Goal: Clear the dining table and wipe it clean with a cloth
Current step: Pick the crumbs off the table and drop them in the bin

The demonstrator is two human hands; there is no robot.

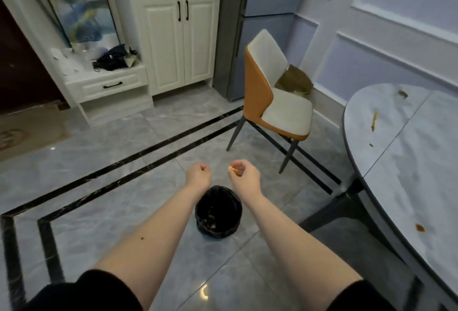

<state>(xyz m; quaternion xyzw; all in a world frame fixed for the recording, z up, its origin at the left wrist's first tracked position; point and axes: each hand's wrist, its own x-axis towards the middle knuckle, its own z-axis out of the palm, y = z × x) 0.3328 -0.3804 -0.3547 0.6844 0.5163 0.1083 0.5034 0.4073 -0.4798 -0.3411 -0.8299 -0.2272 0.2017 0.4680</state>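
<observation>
Both my arms reach out over a small bin with a black liner (218,211) on the floor. My right hand (244,174) pinches a small yellow scrap (232,169) between its fingertips, just beyond the bin. My left hand (199,174) is beside it, fingers curled, with nothing visible in them. The marble dining table (406,186) fills the right side. On it lie a yellow-brown strip of food (374,121), a dark bit near the far edge (402,93), a tiny green crumb (371,145) and a brown stain (420,228).
An orange and white chair (275,92) stands beyond the bin, left of the table, with a brown paper bag (296,80) behind it. A white cabinet (178,40) and a grey fridge (247,25) line the far wall. Grey tiled floor lies open to the left.
</observation>
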